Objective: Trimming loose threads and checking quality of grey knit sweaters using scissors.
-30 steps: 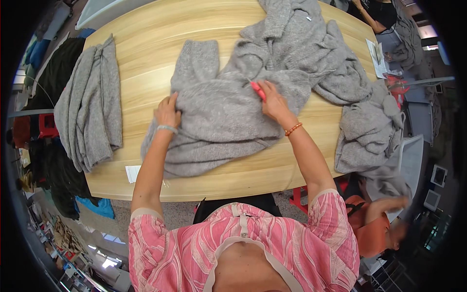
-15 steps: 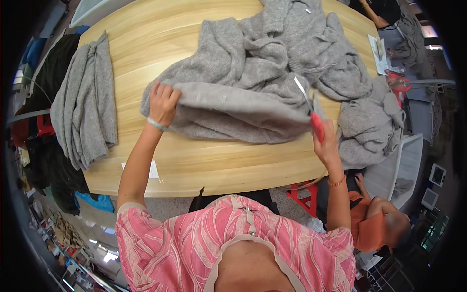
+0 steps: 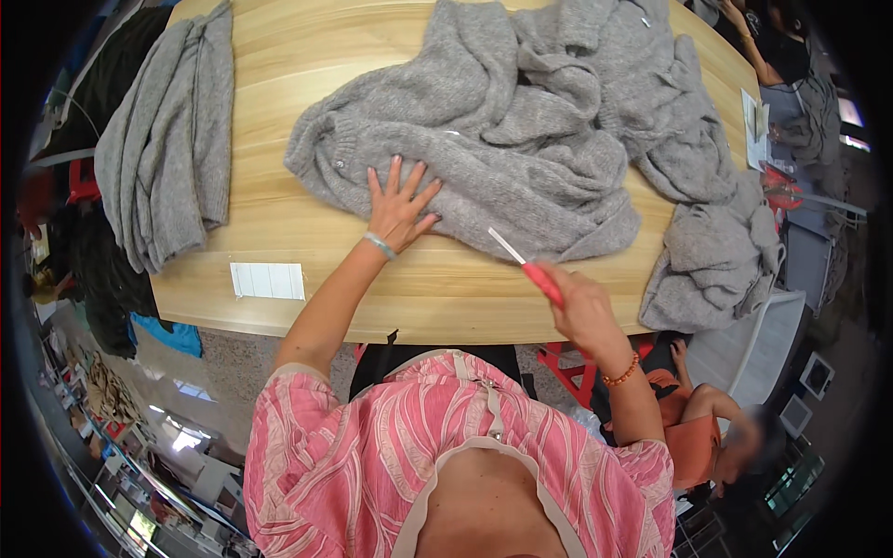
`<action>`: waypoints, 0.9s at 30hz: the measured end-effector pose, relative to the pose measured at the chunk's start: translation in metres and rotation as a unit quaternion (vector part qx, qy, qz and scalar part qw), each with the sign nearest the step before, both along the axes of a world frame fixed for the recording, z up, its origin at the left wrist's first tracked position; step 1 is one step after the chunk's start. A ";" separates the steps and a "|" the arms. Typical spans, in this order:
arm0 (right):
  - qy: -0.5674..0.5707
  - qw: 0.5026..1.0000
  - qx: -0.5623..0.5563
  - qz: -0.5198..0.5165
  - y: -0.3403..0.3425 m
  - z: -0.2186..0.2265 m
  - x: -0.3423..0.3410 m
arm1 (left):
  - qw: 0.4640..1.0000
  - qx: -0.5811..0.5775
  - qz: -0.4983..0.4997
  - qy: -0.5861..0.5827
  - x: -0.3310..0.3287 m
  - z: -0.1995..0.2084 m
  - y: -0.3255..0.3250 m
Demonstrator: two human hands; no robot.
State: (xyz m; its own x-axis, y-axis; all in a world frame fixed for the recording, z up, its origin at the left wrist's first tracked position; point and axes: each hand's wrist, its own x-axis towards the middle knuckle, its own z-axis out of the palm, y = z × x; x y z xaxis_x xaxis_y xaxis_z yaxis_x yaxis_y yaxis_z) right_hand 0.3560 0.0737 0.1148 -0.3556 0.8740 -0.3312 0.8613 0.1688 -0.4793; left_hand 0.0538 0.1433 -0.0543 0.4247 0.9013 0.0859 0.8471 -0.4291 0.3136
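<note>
A grey knitted sweater lies spread over the middle of the wooden table, its near edge folded toward me. On that near part my left hand rests flat with fingers spread, pressing the knit without gripping it. My right hand is closed round red-handled scissors just off the sweater's near edge. Their slim silver blades point up and left, over the fabric. Part of the handle is hidden in my palm.
Folded grey knitwear hangs at the table's left edge. More grey sweaters are heaped at the right. A white paper strip lies near the front of the table. One person in orange sits at lower right; another is at upper right.
My left hand has let go of the sweater's left end and now lies flat nearer its middle. The sweater's raised edge has dropped. My right hand moved left and nearer me with the scissors.
</note>
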 end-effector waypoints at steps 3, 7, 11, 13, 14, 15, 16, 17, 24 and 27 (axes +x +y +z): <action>-0.042 0.996 -0.075 0.033 0.001 -0.011 -0.032 | 1.000 -0.028 -0.005 0.003 -0.004 -0.003 0.008; -0.013 0.997 -0.042 0.062 0.031 -0.024 -0.086 | 0.999 -0.006 -0.031 0.011 -0.018 -0.006 0.005; 0.022 0.993 0.019 0.110 0.079 -0.050 -0.148 | 0.999 -0.023 -0.033 -0.006 -0.022 -0.020 0.009; 0.003 0.990 0.032 0.135 0.085 -0.056 -0.151 | 0.999 -0.005 -0.039 0.011 -0.022 -0.025 0.012; 0.004 0.991 0.022 0.134 0.084 -0.057 -0.143 | 0.999 -0.009 -0.041 0.008 -0.024 -0.028 0.011; 0.006 0.991 0.013 0.135 0.084 -0.056 -0.133 | 0.999 -0.013 -0.035 0.004 -0.028 -0.026 0.009; -0.026 0.992 -0.009 0.121 0.077 -0.048 -0.119 | 0.999 -0.018 -0.030 -0.001 -0.031 -0.025 0.008; -0.057 0.992 -0.029 0.109 0.065 -0.038 -0.105 | 0.999 -0.019 -0.030 -0.003 -0.035 -0.026 0.008; -0.083 0.992 -0.082 0.053 0.022 0.002 -0.069 | 0.999 -0.042 -0.001 -0.017 -0.029 -0.011 0.014; -0.022 0.997 -0.071 0.011 0.021 0.005 -0.069 | 0.997 -0.072 0.009 -0.022 -0.022 0.004 -0.008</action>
